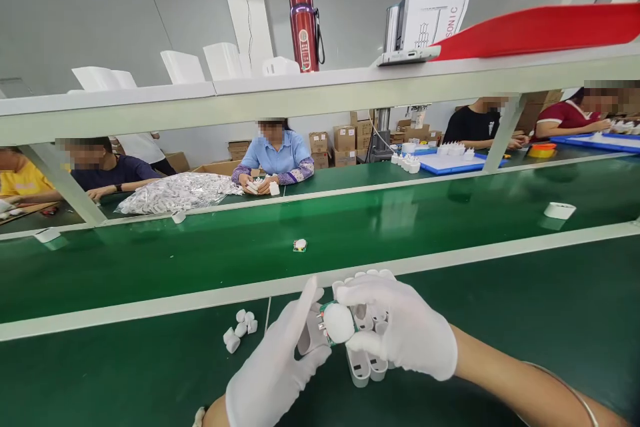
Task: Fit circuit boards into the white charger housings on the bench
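Observation:
Both my hands wear white gloves and meet at the near edge of the green bench. My left hand (280,360) curls around a white plastic shell (311,337). My right hand (400,330) pinches a small green circuit board with a round white part (338,322) and holds it against that shell. Under my hands stand several white plug housings (364,365), open ends up. A few small white caps (239,332) lie loose on the bench to the left.
A green conveyor belt (200,260) runs across in front, carrying one small assembled part (300,245) and white pieces (559,211). Across it sit several people, with a bag of white parts (175,192) and blue trays (450,161). A shelf (320,97) overhead holds a red flask (304,30).

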{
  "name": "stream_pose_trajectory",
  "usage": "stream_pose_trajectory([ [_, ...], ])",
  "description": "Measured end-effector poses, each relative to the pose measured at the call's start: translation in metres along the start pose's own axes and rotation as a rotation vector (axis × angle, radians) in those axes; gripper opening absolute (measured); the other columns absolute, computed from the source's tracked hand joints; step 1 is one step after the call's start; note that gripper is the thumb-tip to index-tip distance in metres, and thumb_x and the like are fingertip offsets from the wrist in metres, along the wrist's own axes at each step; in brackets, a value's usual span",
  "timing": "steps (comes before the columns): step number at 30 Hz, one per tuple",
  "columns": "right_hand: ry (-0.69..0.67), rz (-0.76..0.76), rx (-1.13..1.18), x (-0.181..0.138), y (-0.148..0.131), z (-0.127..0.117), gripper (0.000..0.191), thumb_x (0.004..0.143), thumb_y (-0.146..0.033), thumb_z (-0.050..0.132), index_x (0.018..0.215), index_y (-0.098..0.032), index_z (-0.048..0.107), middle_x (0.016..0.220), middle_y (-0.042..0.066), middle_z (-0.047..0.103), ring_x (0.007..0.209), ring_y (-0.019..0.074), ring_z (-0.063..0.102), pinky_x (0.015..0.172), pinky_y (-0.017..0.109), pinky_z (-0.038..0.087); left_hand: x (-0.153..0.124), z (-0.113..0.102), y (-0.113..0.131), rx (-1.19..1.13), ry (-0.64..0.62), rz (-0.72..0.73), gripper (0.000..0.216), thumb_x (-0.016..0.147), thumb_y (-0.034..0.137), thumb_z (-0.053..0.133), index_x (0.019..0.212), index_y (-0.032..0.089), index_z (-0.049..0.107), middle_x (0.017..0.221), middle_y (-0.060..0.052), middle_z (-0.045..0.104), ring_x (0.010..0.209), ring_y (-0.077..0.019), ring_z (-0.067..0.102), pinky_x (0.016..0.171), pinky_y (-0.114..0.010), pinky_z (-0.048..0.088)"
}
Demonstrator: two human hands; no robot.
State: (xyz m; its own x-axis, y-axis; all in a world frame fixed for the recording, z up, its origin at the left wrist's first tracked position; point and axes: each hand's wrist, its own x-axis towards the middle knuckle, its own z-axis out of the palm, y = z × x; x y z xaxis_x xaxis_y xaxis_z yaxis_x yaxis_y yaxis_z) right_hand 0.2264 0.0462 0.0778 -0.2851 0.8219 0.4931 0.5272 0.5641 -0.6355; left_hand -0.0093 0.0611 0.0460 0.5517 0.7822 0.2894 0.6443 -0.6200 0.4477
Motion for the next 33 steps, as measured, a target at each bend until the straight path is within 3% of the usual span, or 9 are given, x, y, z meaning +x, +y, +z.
stream_pose_trajectory([
  [5,-0.016,0.089,0.001,0.005,0.001,-0.001,0.042,0.065,-0.025,0.080,0.106,-0.027,0.072,0.108,0.005,0.072,0.104,0.0309,0.063,0.093,0.052,0.046,0.008,0.009,-0.013,0.086,-0.215,-0.212,0.089,0.073,0.016,0.059,0.151,0.030,0.017,0.097,-0.001,0.060,0.086,-0.0186,0.060,0.086,-0.031,0.048],
  [8,-0.017,0.093,0.021,0.008,0.004,-0.001,0.039,0.067,-0.024,0.079,0.105,-0.025,0.072,0.108,0.005,0.072,0.106,0.0315,0.063,0.094,0.052,0.046,0.011,0.026,-0.027,0.072,-0.284,-0.266,0.092,0.066,0.016,0.064,0.149,0.026,0.026,0.096,-0.004,0.061,0.085,-0.0220,0.061,0.080,-0.033,0.049],
  [11,-0.062,0.078,-0.012,0.010,0.005,-0.001,0.036,0.066,-0.021,0.078,0.102,-0.026,0.073,0.109,0.005,0.072,0.102,0.0320,0.064,0.089,0.052,0.048,0.015,0.041,-0.035,0.068,-0.326,-0.345,0.100,0.060,0.022,0.071,0.149,0.015,0.027,0.092,-0.007,0.062,0.078,-0.0260,0.061,0.079,-0.043,0.050],
  [13,-0.080,0.079,-0.037,0.011,0.005,-0.001,0.035,0.067,-0.020,0.076,0.101,-0.027,0.073,0.110,0.005,0.071,0.098,0.0316,0.066,0.087,0.052,0.049,0.017,0.042,-0.033,0.038,-0.321,-0.355,0.103,0.059,0.020,0.071,0.150,0.013,0.023,0.094,-0.007,0.063,0.078,-0.0249,0.062,0.082,-0.043,0.050],
  [17,-0.053,0.072,-0.086,0.009,0.005,0.002,0.035,0.065,-0.024,0.080,0.099,-0.029,0.073,0.105,0.003,0.072,0.096,0.0322,0.066,0.088,0.052,0.048,0.016,0.029,-0.016,-0.049,-0.246,-0.256,0.095,0.073,0.010,0.052,0.152,0.021,0.001,0.107,-0.003,0.063,0.094,-0.0181,0.061,0.093,-0.032,0.047],
  [19,-0.040,0.036,-0.120,0.007,0.005,0.005,0.037,0.062,-0.025,0.083,0.098,-0.031,0.073,0.105,0.002,0.072,0.099,0.0317,0.064,0.092,0.052,0.046,0.012,0.022,-0.006,-0.021,-0.154,-0.170,0.084,0.081,0.009,0.042,0.151,0.021,-0.002,0.108,-0.003,0.062,0.097,-0.0192,0.060,0.097,-0.038,0.045],
  [24,0.027,-0.112,-0.125,0.001,0.000,0.007,0.041,0.059,-0.019,0.084,0.096,-0.029,0.070,0.101,0.001,0.072,0.099,0.0265,0.062,0.091,0.044,0.046,-0.001,0.010,0.011,0.115,0.106,-0.018,0.053,0.084,0.010,0.036,0.137,0.014,0.032,0.103,-0.011,0.063,0.100,-0.0264,0.062,0.101,-0.057,0.042],
  [27,0.045,-0.189,-0.080,-0.003,-0.008,0.005,0.033,0.065,-0.020,0.081,0.095,-0.027,0.069,0.100,0.002,0.071,0.097,0.0243,0.062,0.088,0.039,0.046,-0.007,0.006,0.013,0.087,0.065,-0.045,0.055,0.076,0.013,0.045,0.131,0.013,0.040,0.116,-0.018,0.062,0.107,-0.0314,0.062,0.094,-0.056,0.050],
  [33,-0.106,-0.209,0.057,-0.007,-0.027,-0.001,0.019,0.074,-0.010,0.073,0.081,-0.025,0.064,0.090,-0.003,0.067,0.084,0.0154,0.060,0.078,0.029,0.045,-0.004,-0.002,0.027,0.104,-0.076,-0.213,0.063,0.076,0.021,0.049,0.138,0.012,0.041,0.110,-0.016,0.066,0.103,-0.0315,0.064,0.093,-0.053,0.050],
])
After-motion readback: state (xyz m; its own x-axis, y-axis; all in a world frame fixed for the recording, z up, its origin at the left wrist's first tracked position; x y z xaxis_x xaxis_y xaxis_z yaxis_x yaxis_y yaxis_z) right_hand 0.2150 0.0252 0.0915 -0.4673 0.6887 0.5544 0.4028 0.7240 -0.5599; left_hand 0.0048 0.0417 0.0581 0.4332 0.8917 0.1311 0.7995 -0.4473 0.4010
